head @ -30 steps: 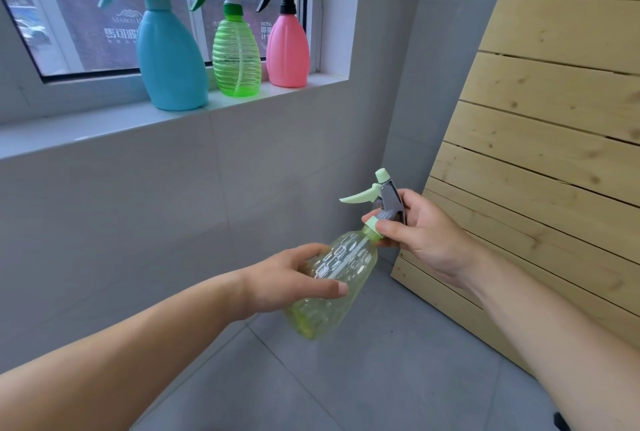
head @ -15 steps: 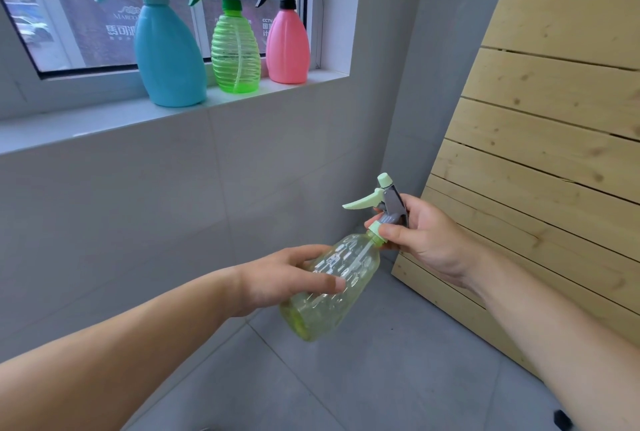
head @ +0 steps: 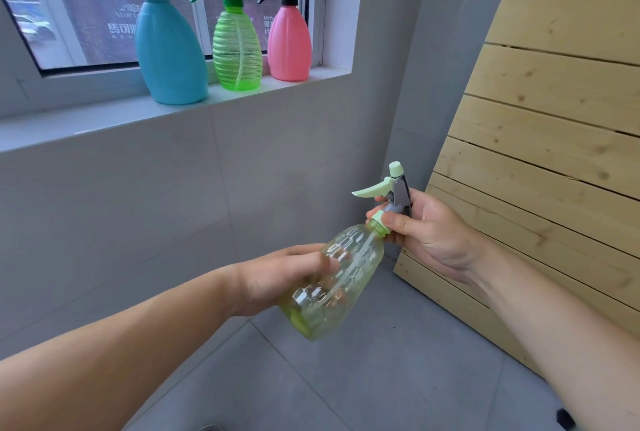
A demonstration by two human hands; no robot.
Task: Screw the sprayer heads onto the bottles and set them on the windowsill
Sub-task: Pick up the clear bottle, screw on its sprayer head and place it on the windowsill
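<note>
A clear yellow-green bottle [head: 349, 278] is tilted in mid-air, neck up and to the right. My left hand [head: 277, 281] grips its body from the left. A pale green and grey sprayer head [head: 391, 193] sits on the neck, and my right hand [head: 429, 233] pinches its collar between thumb and fingers. On the white windowsill [head: 104, 122] stand three bottles with heads on: a blue bottle [head: 169, 56], a ribbed green bottle [head: 237, 49] and a pink bottle [head: 289, 44].
A pale wooden slatted panel [head: 554, 153] leans on the right. Grey tiled wall [head: 138, 205] runs below the sill and grey floor tiles [head: 398, 378] lie beneath. The left stretch of the sill carries nothing.
The held bottle and both hands have shifted slightly; my left fingers have moved round behind the bottle's body. The view has dipped a little.
</note>
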